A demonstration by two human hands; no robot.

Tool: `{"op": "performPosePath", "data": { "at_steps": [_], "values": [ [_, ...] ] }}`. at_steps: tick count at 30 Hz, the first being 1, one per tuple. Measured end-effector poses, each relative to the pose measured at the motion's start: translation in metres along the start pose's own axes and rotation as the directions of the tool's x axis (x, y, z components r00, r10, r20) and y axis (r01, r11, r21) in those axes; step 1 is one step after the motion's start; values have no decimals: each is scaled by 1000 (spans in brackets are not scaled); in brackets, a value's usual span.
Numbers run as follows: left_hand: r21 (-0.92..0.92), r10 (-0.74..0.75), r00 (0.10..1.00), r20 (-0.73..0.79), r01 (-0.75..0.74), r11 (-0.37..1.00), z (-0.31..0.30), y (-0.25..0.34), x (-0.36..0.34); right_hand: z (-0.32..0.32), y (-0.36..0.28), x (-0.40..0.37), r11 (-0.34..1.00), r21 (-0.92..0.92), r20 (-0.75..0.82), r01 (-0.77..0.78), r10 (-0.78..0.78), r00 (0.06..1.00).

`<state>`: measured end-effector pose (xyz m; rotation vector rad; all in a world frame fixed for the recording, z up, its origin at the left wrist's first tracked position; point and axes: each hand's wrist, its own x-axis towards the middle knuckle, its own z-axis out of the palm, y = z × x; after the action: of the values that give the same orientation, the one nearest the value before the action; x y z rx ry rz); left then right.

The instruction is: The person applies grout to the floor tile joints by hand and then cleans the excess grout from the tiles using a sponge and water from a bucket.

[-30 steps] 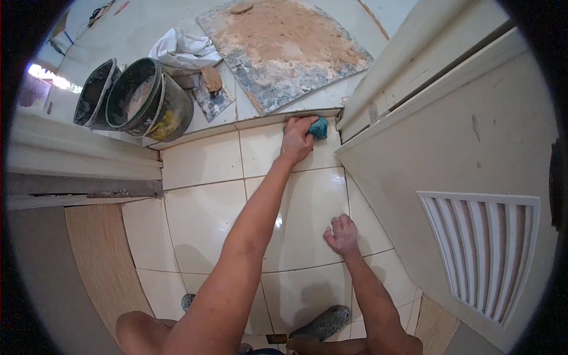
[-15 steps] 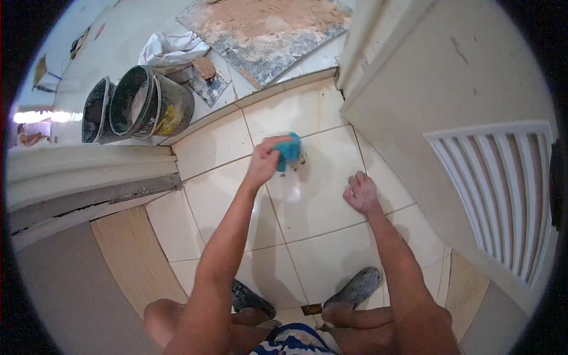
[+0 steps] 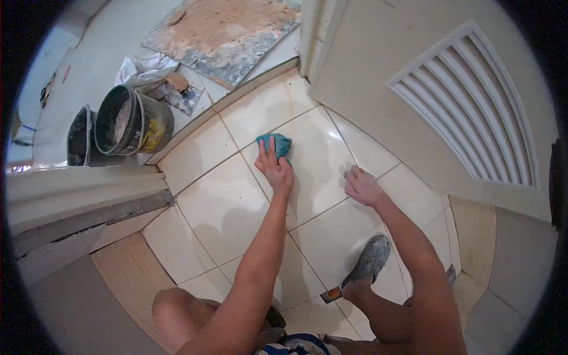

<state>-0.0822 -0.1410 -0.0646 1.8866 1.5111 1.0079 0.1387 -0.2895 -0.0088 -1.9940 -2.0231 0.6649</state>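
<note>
My left hand [image 3: 276, 171] presses a teal cloth [image 3: 280, 146] against the cream floor tiles [image 3: 228, 216], its fingers laid over the cloth's near side. To the right, my right hand [image 3: 363, 187] is low over the tiles with its fingers curled in and dusted pale. A faint grey smear shows beside those fingertips; whether anything is inside them is hidden. Thin dark joints run between the tiles around both hands.
Two dirty buckets [image 3: 123, 120] stand beyond the doorway at left, near a white sack [image 3: 145, 70]. Behind the sill lies a board [image 3: 222, 36] with sandy powder. A louvred door [image 3: 367, 65] stands at right. My grey clog [image 3: 370, 259] rests beside a small floor hole [image 3: 331, 294].
The view has shifted and turned. My left hand has flattened from a pinch to fingers spread on the cloth, and the dark specks beside it no longer show. My right foot has turned.
</note>
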Motion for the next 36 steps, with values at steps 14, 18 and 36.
{"op": "performPosePath", "data": {
  "at_steps": [14,18,36],
  "values": [
    [498,233,922,308,-365,787,14,-16,30,-197,-293,-433,333,184,-435,-925,871,227],
    [507,361,884,299,-467,724,10,-14,24,-174,-344,-443,465,413,-573,-783,801,174],
    [-343,619,94,780,-763,548,-147,47,-425,-111,-168,-483,846,409,-575,-342,530,624]
  ]
}}
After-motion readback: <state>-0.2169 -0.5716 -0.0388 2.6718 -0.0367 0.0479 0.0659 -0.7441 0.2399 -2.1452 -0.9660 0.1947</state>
